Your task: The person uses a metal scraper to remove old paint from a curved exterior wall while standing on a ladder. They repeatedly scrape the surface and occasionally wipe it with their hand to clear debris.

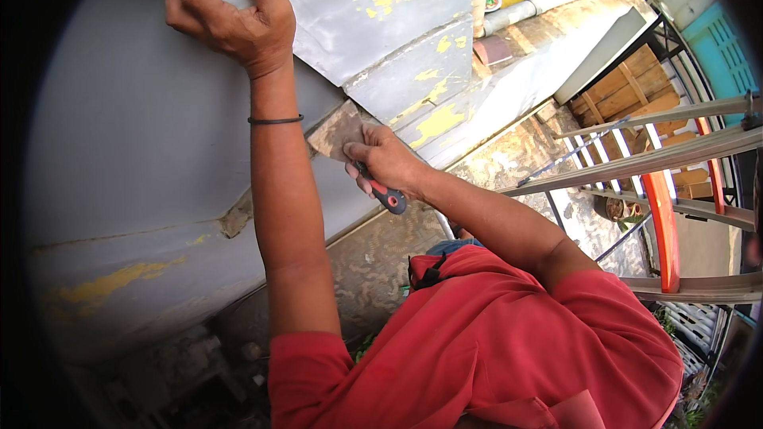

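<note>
My right hand grips a putty knife by its black and red handle. The broad, dirt-coated blade lies at the edge of a grey painted wall panel, near its lower corner. Yellow patches show through the grey paint. Higher up, at the upper left, my left hand rests against the same panel with its fingers spread; nothing is seen held in it, though some fingertips are cut off by the picture's top edge. A darker grey wall surface lies left of my left arm, with a broken notch along its seam.
An aluminium ladder with orange-red parts stands at the right. White and grey pipe runs along a ledge at the upper right. Wooden boards lie beyond. Patterned paving shows far below.
</note>
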Available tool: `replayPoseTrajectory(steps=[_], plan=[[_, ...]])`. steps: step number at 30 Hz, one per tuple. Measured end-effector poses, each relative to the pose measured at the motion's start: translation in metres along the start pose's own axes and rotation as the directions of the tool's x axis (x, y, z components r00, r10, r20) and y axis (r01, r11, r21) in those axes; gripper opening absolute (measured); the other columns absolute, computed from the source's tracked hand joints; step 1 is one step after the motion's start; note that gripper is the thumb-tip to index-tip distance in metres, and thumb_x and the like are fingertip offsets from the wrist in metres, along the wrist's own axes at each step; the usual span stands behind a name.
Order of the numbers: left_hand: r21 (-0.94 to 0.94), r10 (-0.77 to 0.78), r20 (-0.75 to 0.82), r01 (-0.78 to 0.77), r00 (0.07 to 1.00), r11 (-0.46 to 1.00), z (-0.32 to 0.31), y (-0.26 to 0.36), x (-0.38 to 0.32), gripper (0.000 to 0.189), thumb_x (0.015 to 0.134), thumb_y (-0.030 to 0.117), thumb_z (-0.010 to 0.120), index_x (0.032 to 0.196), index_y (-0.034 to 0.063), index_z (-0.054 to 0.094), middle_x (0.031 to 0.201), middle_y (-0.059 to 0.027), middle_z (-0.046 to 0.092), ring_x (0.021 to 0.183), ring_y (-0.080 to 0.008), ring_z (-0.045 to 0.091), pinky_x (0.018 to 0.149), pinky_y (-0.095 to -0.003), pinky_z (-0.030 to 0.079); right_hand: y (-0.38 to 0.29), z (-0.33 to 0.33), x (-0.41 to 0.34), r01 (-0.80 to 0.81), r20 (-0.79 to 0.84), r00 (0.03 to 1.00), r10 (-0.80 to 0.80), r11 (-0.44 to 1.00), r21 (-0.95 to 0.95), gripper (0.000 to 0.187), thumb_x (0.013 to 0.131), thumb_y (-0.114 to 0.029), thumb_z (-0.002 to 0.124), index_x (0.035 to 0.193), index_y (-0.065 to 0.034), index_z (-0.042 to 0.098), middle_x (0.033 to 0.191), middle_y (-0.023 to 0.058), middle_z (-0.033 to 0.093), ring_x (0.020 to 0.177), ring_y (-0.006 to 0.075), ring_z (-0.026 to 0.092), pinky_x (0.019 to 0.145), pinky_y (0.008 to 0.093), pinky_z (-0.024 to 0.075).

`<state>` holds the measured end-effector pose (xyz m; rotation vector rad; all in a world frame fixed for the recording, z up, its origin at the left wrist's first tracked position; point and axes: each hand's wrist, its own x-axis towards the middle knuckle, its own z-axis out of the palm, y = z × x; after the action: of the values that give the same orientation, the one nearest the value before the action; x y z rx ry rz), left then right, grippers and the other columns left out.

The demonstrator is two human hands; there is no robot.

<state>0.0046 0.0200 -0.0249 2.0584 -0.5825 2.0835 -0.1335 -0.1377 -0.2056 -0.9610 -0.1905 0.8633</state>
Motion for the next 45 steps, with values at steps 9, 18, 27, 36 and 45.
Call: replayPoseTrajectory(steps=[9, 18, 27, 36, 45], plan=[[0.051, 0.014, -0.104, -0.008, 0.995, 0.999, 0.0, 0.011, 0.002, 0.053, 0.106, 0.023, 0.064, 0.151, -0.0027, 0.055, 0.149, -0.0255, 0.056, 0.141, -0.0428, 0.051, 0.119, -0.0534, 0.04, 0.015, -0.077, -0.072, -0.048, -0.117, 0.993, -0.02, 0.833, -0.552, 0.054, 0.11, -0.021, 0.06, 0.156, -0.0087, 0.037, 0.097, 0.0166, 0.068, 0.082, 0.0222, 0.07, 0.074, 0.042, 0.0589], [-0.016, -0.051, -0.053, 0.05, 0.997, 0.999, 0.001, 0.015, 0.003, 0.053, 0.105, 0.032, 0.068, 0.148, 0.0022, 0.058, 0.148, -0.0203, 0.047, 0.133, -0.0355, 0.05, 0.109, -0.0467, 0.049, 0.045, -0.148, -0.112, 0.125, -0.18, 0.829, -0.529, 0.489, -0.863, 0.055, 0.111, -0.021, 0.054, 0.161, 0.0001, 0.045, 0.137, 0.0293, 0.066, 0.124, 0.0451, 0.067, 0.109, 0.0492, 0.0506], [0.022, -0.067, 0.008, 0.067, 0.998, 0.998, -0.008, 0.02, 0.01, 0.046, 0.108, 0.026, 0.065, 0.145, -0.0002, 0.058, 0.144, -0.0206, 0.049, 0.132, -0.0354, 0.051, 0.108, -0.0473, 0.049, -0.04, -0.082, -0.044, 0.431, -0.077, 0.394, -0.916, 0.258, -0.864, 0.049, 0.11, -0.008, 0.064, 0.157, -0.0038, 0.055, 0.1, 0.0194, 0.065, 0.087, 0.0299, 0.065, 0.083, 0.0395, 0.0537], [0.063, -0.048, -0.003, 0.048, 0.999, 0.997, -0.004, 0.018, 0.005, 0.048, 0.108, 0.027, 0.064, 0.146, 0.0001, 0.056, 0.145, -0.0212, 0.048, 0.133, -0.036, 0.051, 0.111, -0.0492, 0.046, -0.056, -0.093, -0.03, 0.409, -0.182, 0.481, -0.858, 0.403, -0.819, 0.046, 0.111, -0.013, 0.066, 0.156, -0.0055, 0.06, 0.097, 0.0113, 0.069, 0.081, 0.0147, 0.06, 0.079, 0.0293, 0.0525], [0.079, -0.08, 0.021, 0.079, 0.997, 0.994, -0.006, 0.022, 0.007, 0.049, 0.108, 0.026, 0.064, 0.148, -0.0001, 0.056, 0.147, -0.0228, 0.048, 0.137, -0.0374, 0.05, 0.114, -0.0502, 0.044, -0.055, -0.094, -0.011, 0.487, -0.128, 0.366, -0.922, 0.307, -0.818, 0.048, 0.11, -0.006, 0.066, 0.157, -0.0044, 0.059, 0.087, 0.0069, 0.061, 0.076, 0.011, 0.054, 0.073, 0.0267, 0.0493]])
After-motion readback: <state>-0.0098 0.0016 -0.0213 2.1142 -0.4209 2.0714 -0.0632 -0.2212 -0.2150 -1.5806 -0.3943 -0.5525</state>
